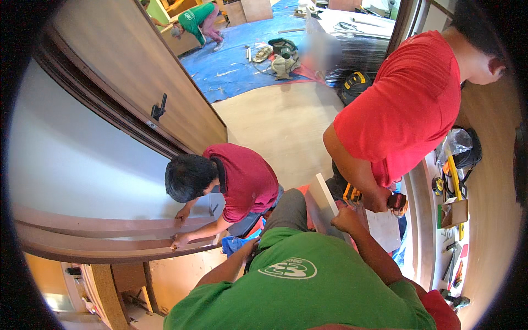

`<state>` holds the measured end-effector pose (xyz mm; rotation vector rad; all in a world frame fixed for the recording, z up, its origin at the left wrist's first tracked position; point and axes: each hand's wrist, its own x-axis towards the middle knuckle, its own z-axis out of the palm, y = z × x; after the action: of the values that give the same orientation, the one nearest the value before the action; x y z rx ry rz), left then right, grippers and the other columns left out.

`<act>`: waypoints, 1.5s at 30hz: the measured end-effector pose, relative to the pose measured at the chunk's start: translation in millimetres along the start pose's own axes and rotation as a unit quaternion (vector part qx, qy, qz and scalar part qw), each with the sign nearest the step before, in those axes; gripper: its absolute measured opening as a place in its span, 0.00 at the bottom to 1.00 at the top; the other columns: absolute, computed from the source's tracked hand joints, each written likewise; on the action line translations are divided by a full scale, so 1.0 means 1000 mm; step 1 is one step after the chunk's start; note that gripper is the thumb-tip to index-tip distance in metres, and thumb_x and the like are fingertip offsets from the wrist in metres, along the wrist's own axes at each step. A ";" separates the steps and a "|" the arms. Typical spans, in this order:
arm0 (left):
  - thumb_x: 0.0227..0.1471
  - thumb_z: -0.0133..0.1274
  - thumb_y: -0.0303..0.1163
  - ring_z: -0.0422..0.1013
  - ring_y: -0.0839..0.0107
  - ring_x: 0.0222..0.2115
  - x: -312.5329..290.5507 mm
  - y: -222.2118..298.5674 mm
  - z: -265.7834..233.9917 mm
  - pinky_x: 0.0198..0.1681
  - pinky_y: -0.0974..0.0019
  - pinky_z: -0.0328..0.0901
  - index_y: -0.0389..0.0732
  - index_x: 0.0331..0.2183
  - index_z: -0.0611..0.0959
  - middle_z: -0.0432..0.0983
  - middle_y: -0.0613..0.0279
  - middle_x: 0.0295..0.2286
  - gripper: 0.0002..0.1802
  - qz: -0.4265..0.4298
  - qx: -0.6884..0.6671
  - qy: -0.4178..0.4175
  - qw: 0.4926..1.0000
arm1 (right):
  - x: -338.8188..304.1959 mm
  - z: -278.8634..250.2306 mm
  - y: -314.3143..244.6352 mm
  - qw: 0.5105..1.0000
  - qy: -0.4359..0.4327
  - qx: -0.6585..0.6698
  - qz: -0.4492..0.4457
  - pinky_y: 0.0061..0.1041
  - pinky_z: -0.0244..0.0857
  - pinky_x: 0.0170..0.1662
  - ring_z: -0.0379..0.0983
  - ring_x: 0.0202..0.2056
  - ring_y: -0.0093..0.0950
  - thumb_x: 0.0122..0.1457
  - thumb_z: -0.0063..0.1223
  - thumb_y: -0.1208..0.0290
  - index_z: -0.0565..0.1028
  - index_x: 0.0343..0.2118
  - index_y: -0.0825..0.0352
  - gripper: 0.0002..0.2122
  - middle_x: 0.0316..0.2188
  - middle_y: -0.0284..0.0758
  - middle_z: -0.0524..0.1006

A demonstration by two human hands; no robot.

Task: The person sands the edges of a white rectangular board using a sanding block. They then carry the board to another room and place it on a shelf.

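Note:
My right hand (pixel 342 219) is closed on the edge of a pale board (pixel 323 198), which stands tilted in front of my knee. My left hand (pixel 252 248) is beside my left thigh; its fingers are mostly hidden. My torso in a green shirt (pixel 297 280) fills the lower middle. On the left, a person in a maroon shirt (pixel 247 176) bends over a long wood-toned ledge (pixel 110 234) with both hands on it. To the right stands a person in a red shirt (pixel 401 104), holding a power tool (pixel 397 202). An orange-and-black tool (pixel 351 192) is near the board.
A brown door (pixel 132 71) with a black handle stands at the left. Farther off, power tools (pixel 284 58) lie on blue sheeting (pixel 236 60), where another person in green (pixel 197 19) bends down. Tape measure (pixel 438 185), yellow level (pixel 455 176) and other tools lie along the right.

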<state>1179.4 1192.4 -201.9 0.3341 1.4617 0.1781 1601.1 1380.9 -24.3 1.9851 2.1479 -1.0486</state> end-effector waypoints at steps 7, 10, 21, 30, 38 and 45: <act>0.62 0.50 0.44 0.79 0.61 0.34 0.022 0.069 -0.002 0.37 0.53 0.74 0.39 0.45 0.83 0.83 0.54 0.39 0.19 -0.019 -0.066 -0.031 0.997 | 0.015 -0.008 0.022 0.992 -0.098 0.000 0.081 0.46 0.70 0.55 0.77 0.50 0.50 0.49 0.62 0.58 0.76 0.54 0.63 0.28 0.48 0.52 0.79; 0.61 0.50 0.44 0.79 0.61 0.34 0.044 0.099 -0.012 0.37 0.52 0.74 0.40 0.44 0.83 0.84 0.54 0.39 0.20 -0.036 -0.085 -0.049 0.995 | 0.030 -0.006 0.034 0.998 -0.054 -0.016 0.031 0.46 0.70 0.53 0.78 0.49 0.50 0.50 0.61 0.56 0.77 0.53 0.61 0.27 0.46 0.50 0.80; 0.61 0.51 0.46 0.78 0.61 0.34 0.092 0.198 -0.064 0.36 0.51 0.73 0.41 0.43 0.85 0.84 0.54 0.39 0.20 -0.146 -0.164 -0.114 0.969 | 0.028 -0.014 0.048 0.970 -0.161 -0.051 0.175 0.46 0.71 0.52 0.79 0.47 0.49 0.51 0.60 0.54 0.78 0.52 0.60 0.26 0.45 0.49 0.81; 0.63 0.51 0.43 0.80 0.63 0.36 0.099 0.253 -0.052 0.40 0.56 0.74 0.39 0.47 0.85 0.84 0.55 0.40 0.20 -0.073 -0.111 -0.199 0.971 | 0.030 -0.001 0.061 0.971 -0.135 -0.020 0.197 0.46 0.72 0.51 0.79 0.46 0.49 0.52 0.59 0.53 0.78 0.51 0.59 0.25 0.43 0.48 0.82; 0.63 0.53 0.33 0.79 0.66 0.38 0.104 0.318 -0.047 0.46 0.57 0.73 0.39 0.50 0.83 0.84 0.58 0.41 0.16 -0.018 0.028 -0.194 0.980 | 0.036 0.005 0.079 0.971 -0.125 0.007 0.204 0.47 0.72 0.50 0.80 0.45 0.49 0.52 0.59 0.51 0.79 0.51 0.58 0.24 0.42 0.47 0.83; 0.60 0.52 0.40 0.80 0.61 0.35 0.136 0.435 -0.056 0.44 0.53 0.74 0.38 0.44 0.85 0.85 0.53 0.37 0.18 -0.008 0.160 -0.203 0.966 | 0.044 0.020 0.052 0.951 -0.157 0.048 0.263 0.47 0.72 0.49 0.80 0.44 0.48 0.53 0.58 0.50 0.79 0.50 0.58 0.24 0.41 0.46 0.83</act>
<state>1175.0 1651.5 -191.5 0.5840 1.0819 -0.1374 1631.9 1407.0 -82.6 2.0788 1.3252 -1.2696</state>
